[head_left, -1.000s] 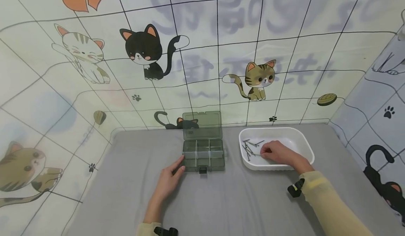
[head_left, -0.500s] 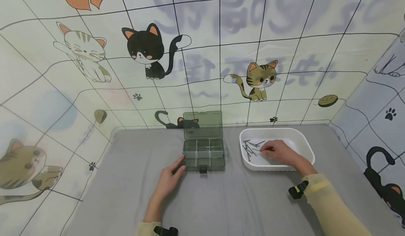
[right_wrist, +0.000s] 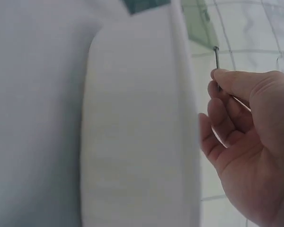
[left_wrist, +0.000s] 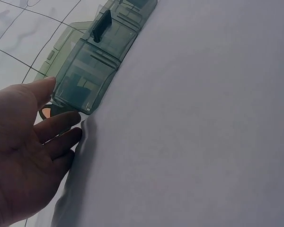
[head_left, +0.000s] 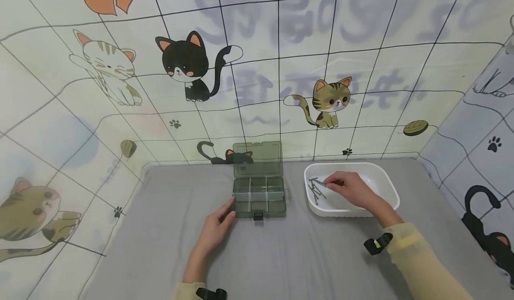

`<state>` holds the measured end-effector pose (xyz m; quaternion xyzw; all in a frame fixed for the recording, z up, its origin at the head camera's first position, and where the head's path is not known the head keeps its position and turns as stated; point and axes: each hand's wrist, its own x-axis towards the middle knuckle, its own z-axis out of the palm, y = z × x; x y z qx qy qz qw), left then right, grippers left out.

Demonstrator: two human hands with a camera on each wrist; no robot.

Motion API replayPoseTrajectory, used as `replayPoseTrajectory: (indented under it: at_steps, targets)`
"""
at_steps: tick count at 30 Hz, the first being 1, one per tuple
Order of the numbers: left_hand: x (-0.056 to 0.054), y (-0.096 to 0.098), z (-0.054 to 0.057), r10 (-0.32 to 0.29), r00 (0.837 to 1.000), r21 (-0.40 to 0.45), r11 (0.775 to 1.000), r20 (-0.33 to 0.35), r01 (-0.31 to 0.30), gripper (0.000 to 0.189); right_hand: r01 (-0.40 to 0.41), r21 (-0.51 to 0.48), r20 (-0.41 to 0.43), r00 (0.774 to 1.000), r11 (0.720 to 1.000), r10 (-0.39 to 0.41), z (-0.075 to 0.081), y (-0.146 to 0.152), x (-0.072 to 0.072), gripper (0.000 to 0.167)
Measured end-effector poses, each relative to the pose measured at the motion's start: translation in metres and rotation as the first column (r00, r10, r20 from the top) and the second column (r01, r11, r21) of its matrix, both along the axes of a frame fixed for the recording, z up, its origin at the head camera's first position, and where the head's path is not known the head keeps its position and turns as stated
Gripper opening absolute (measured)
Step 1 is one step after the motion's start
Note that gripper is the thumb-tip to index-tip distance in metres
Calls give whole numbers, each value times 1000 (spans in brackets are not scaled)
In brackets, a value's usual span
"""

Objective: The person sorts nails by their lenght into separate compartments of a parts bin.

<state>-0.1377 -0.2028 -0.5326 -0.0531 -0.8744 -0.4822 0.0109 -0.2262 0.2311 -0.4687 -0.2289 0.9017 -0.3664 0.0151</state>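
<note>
My right hand (head_left: 351, 188) is over the left half of a white tray (head_left: 389, 185). Thumb and fingertips pinch a thin metal nail (right_wrist: 217, 59), its small head pointing away from the hand in the right wrist view. Several more nails (head_left: 315, 193) lie loose in the tray's left end. A see-through green compartment box (head_left: 259, 208) stands to the left with its lid (head_left: 258, 159) raised. At the box's left side rests my left hand (head_left: 214, 231), its fingers relaxed; in the left wrist view the thumb (left_wrist: 45, 87) and fingertips are by the box's corner.
The tray and box stand side by side on a grey cloth-covered table (head_left: 160, 228). A cat-print sheet (head_left: 257, 90) hangs behind the table and on both sides. Clear dividers split the box into several compartments.
My right hand has shifted up and slightly left over the tray, and a nail now sticks out of its pinch. My left hand stays at the box.
</note>
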Motion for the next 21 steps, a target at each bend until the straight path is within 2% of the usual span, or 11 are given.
replayPoseTrajectory:
  at_steps: [4,11,21]
  targets:
    - [-1,-1,0,-1,1000,13,1000,-4,1,49,-39,-22,-3,999,999,39,5,-14,2,13]
    - [-2,-1,1,-5,1000,-9,1000,1,5,49,-95,-66,-26,995,993,93,2,-35,8,12]
    - [-1,-1,0,-7,1000,0,1000,-1,7,47,-118,-43,-5,993,992,118,4,-56,11,12]
